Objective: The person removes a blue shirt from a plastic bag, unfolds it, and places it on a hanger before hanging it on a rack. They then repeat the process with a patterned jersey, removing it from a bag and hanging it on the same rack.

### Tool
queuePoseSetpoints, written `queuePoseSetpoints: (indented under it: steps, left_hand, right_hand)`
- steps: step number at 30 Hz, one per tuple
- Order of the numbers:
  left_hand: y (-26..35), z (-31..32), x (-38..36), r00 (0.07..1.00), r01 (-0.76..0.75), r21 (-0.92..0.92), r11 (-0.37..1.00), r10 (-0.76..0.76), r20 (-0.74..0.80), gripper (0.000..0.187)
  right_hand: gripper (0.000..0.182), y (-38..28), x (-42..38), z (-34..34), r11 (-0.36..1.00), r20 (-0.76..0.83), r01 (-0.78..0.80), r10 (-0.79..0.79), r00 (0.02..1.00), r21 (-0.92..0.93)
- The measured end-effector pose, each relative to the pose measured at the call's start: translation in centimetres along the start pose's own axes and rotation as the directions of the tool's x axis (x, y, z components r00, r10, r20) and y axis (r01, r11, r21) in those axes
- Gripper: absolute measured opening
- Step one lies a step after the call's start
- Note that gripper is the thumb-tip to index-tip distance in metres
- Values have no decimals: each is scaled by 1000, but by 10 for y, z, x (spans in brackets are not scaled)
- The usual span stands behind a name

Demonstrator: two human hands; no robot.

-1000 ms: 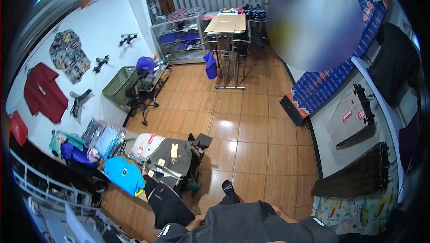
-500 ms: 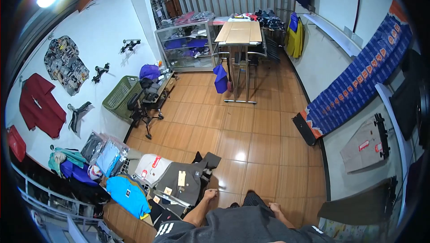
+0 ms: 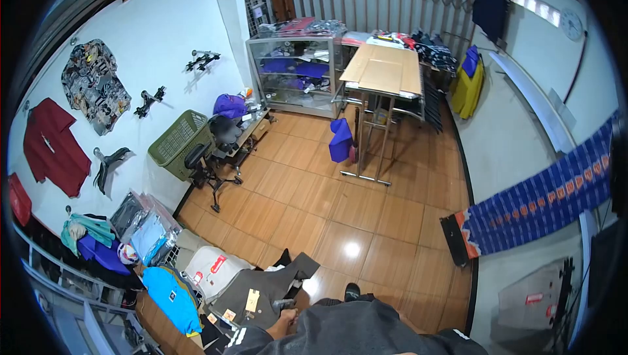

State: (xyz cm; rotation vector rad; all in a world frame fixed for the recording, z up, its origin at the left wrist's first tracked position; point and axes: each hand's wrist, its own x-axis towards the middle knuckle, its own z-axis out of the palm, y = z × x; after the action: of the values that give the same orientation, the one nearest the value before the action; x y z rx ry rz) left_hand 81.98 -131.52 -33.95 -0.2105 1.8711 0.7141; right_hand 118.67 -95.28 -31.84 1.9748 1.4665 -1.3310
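- Left hand (image 3: 286,320): low at bottom edge, at the near hem of the grey garment (image 3: 265,287); fingers mostly hidden behind dark grey shirt (image 3: 353,329), spread or closed not discernible.
- Right hand: out of sight.
- Grey garment: laid flat on the low display, yellow tag (image 3: 250,300) at its middle, one dark sleeve reaching out over the wooden floor (image 3: 340,211).
- White folded garment (image 3: 208,267) with red label: just left of the grey one, touching it.
- Blue shirt (image 3: 168,288): further left, by the display edge.
- Green basket (image 3: 180,143): against the white wall, beside an office chair (image 3: 204,162).
- Folding table (image 3: 384,70): well apart, mid-room, purple bag (image 3: 340,140) hanging at its leg.
- Glass cabinet (image 3: 294,70): beside the table, at the back.
- Red shirt (image 3: 51,145): flat on the wall, upper left.
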Motion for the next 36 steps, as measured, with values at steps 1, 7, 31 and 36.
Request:
queuePoseSetpoints:
  steps: [1,7,31,36]
  left_hand:
    - [2,1,3,1000,15,-12,1000,-15,1,30]
    - [65,4,20,999,42,-148,988,-44,-5,29]
    - [593,-274,309,967,-251,-373,893,215,-136,24]
    - [627,-301,368,973,-226,-464,856,171,-157,25]
  right_hand:
    - [52,-10,51,2,1000,33,3,-3,999,-12]
    - [43,-193,79,-57,978,175,4,-41,984,208]
    - [33,-689,149,67,999,83,-32,30,996,24]
    - [45,-810,186,83,1000,107,4,-2,994,-21]
